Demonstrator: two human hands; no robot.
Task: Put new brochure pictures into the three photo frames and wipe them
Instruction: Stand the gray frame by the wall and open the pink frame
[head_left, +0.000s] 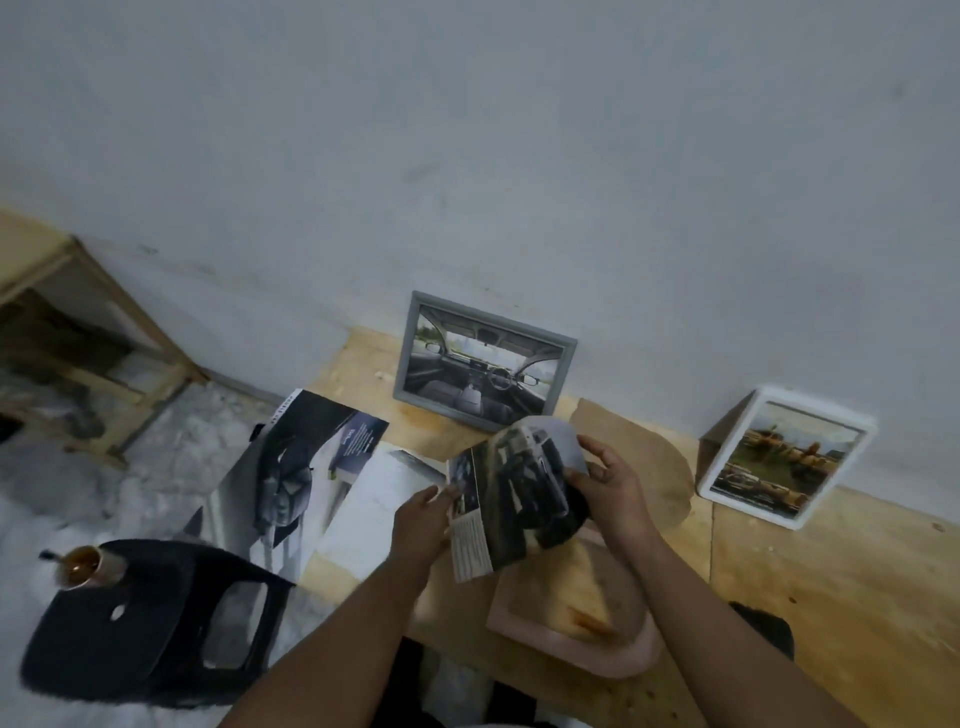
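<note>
Three frames (485, 364) (784, 462) (576, 618), two brochures (306, 467) (511, 499)

**Materials and finishes on view**

The surface (810, 587) is seen to be pale, unvarnished plywood, stained in places. The brochure page (514, 499) held over it is made of glossy printed paper, as is the open brochure (306, 467). The grey frame (485, 361) is finished matt, the white frame (787, 460) smooth. The stool (150, 623) is formed of dark matt plastic. The wall (467, 130) is painted matt and scuffed.
</note>
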